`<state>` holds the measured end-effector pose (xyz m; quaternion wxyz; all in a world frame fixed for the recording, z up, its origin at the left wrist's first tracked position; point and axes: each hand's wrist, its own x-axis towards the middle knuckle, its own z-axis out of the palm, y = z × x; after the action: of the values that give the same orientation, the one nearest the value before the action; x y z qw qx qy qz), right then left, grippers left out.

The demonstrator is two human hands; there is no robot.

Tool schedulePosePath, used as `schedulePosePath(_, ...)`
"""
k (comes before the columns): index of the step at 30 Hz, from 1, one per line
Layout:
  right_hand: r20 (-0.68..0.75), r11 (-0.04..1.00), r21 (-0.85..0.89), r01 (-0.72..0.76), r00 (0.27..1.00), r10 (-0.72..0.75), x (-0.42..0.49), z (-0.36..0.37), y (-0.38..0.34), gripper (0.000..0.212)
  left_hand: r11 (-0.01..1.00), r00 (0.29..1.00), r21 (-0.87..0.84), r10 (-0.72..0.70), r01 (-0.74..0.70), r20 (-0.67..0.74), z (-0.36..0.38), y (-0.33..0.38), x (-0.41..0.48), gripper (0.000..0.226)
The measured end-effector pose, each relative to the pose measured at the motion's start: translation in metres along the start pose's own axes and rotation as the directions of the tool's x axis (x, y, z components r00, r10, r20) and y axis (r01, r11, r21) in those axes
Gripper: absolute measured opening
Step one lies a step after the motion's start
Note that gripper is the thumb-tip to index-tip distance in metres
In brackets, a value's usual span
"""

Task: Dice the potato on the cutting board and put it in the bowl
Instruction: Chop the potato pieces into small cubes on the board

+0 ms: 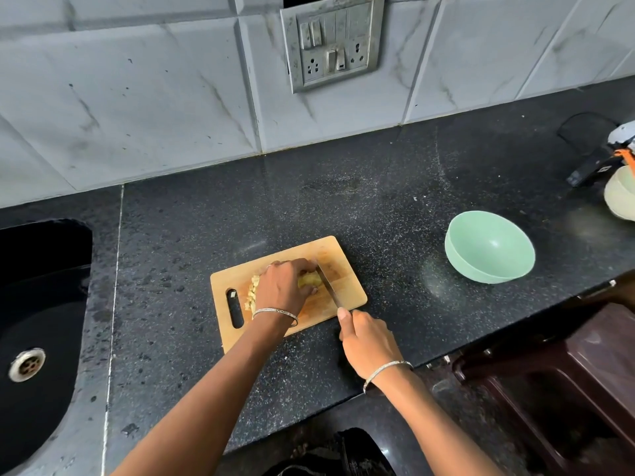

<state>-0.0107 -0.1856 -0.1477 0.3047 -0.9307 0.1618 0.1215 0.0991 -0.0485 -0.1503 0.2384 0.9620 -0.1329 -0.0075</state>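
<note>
Bare forearms [213, 389] reach in from the lower edge over a black speckled countertop [343, 201]. At far left is a dark sink [51, 255]. On the wooden cutting board [347, 269], diced pieces [252, 292] lie just left of the left hand [281, 286], whose fingers curl over the potato [309, 280] and pin it down. A knife [329, 286] rests its blade against the potato's right side, and the right hand [367, 341] grips its handle off the board's near edge. Well to the right stands a mint-green bowl [489, 247].
</note>
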Motion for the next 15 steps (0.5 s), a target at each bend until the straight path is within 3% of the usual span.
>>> schedulePosePath(15,-0.041,0.985,-0.13,-0.113,0.993,0.108,0.007,0.005,-0.035,0.046,0.994,0.999,0.111,0.003,-0.008,0.048,-0.003,0.001,0.004,0.031)
